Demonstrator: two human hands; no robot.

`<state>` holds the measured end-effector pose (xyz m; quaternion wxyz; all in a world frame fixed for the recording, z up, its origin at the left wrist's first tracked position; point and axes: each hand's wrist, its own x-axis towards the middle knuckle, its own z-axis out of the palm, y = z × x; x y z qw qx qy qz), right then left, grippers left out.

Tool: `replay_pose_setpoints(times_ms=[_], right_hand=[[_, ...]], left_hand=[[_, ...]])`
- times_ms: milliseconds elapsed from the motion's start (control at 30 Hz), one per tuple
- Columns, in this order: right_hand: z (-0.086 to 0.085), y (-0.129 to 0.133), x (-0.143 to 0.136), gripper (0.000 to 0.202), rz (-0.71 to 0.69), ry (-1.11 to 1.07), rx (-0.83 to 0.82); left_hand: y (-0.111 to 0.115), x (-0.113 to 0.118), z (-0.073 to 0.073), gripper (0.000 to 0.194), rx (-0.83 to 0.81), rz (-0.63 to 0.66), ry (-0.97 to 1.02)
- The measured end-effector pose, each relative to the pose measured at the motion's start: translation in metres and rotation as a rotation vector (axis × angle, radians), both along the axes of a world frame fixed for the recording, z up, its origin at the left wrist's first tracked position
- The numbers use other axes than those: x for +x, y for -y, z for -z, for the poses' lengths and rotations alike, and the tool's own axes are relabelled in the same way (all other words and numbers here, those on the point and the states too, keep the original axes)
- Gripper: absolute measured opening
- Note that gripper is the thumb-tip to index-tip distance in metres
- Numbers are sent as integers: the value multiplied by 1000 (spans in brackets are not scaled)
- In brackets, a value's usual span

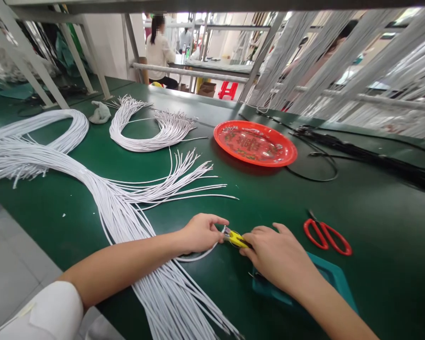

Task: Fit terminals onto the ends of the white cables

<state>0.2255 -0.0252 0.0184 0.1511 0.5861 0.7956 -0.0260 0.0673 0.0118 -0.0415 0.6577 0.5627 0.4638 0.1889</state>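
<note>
Near the middle of the bench, my left hand (201, 233) pinches the end of a white cable (201, 256), which loops back toward the bundle under my forearm. My right hand (269, 250) is closed around a small yellow-and-black hand tool (236, 238). Its metal end meets the cable end at my left fingertips; the exact kind of tool cannot be made out. A large bundle of white cables (115, 212) runs beneath my left forearm, its loose ends fanned out beyond. Partly hidden below my right wrist is a teal tray (335, 274).
Red-handled scissors (327, 234) lie right of my right hand. Farther back are a red oval tray (255, 144), a curved white cable bundle (141, 141) and black cables (368, 156). More white cables (71, 130) coil at left. A person (159, 52) sits beyond the metal frame.
</note>
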Motion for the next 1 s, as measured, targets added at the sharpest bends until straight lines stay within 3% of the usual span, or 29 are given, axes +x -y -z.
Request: replay_pose_setpoints(times_ms=[200,267,400,633,833,933,1000], right_hand=[[5,3,3,15,-17,-35,27],[8,4,5,19,2,-75,37],[17,6,12,45,50,-151,44],[21,5,15,52,86,-206,17],[23,6,18,56,104,-283,62],[23,6,20,56,151,-352,47],[21,5,21,54,191,-407,22]], left_hand=[[0,-1,11,43,119,44,-41],[0,-2,10,43,133,58,-56],[1,-3,7,43,158,50,-80],[0,-5,4,42,180,8,-70],[-1,-3,-9,50,100,-136,58],[0,-3,-21,55,-6,-210,209],[0,-4,-28,49,-109,-194,310]])
